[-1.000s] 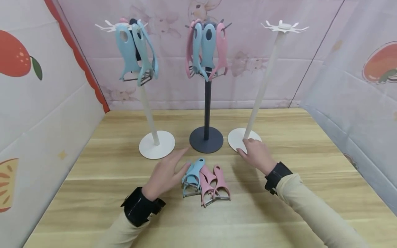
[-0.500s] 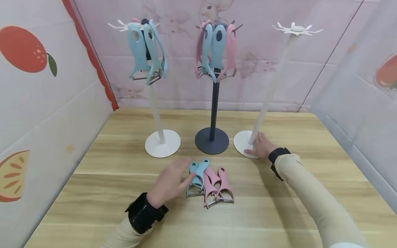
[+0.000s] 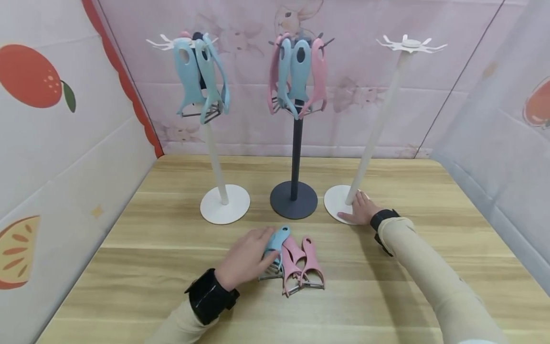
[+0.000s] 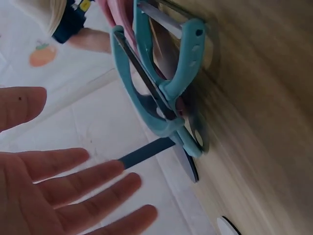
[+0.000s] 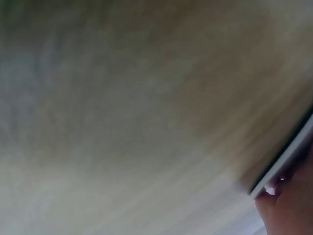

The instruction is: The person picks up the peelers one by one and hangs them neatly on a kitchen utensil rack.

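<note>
fingers apart, your left hand (image 3: pixel 247 258) is hovering by blue peelers (image 3: pixel 280 239), your right hand (image 3: pixel 363 210) is touching a white base (image 3: pixel 334 200); the black stand (image 3: pixel 296 155) is bearing hung peelers (image 3: pixel 299 74).

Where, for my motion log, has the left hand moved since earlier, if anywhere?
Yes: relative to the black stand, the left hand moved right, towards loose blue peelers.

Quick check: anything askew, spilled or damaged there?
Nothing looks spilled or damaged. In the head view the right white pole slants outward, but the left white pole slants the opposite way, so that's probably lens perspective. The loose peelers overlap untidily on the table.
</note>
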Available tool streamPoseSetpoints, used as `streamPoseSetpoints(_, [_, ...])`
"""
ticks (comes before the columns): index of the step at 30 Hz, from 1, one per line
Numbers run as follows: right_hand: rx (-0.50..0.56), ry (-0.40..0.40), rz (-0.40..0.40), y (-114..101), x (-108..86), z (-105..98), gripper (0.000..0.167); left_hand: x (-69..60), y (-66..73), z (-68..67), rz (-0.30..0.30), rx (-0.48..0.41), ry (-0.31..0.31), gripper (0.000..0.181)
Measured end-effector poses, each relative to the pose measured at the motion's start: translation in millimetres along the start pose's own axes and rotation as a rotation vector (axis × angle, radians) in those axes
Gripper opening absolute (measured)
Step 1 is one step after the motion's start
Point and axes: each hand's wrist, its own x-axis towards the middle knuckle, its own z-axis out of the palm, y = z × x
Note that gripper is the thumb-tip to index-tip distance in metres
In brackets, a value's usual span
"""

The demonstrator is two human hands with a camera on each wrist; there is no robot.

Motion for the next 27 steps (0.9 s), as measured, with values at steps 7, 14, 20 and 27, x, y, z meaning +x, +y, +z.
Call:
streamPoseSetpoints(7, [-0.023, 0.020, 0.015, 1.1, 0.8, -0.7, 0.103, 20.7, 7.8, 13.0, -0.045, 0.212, -0.068, 0.059])
streamPoseSetpoints(14, [-0.019, 0.010, 0.020, -3.2, -0.6, -1.0, 0.098, 29.9, 6.1, 23.5, -0.045, 0.266, -0.022, 0.025])
streamPoseSetpoints(20, [-0.011, 0.021, 0.021, -5.4, -2.3, -2.1, 0.097, 35.8, 8.2, 20.3, -0.030, 0.185, -0.010, 0.011])
streamPoseSetpoints(27, [-0.007, 0.027, 0.022, -5.4, -1.8, 0.6, 0.098, 45.9, 13.1, 4.3, 0.048, 0.039, 0.068, 0.022])
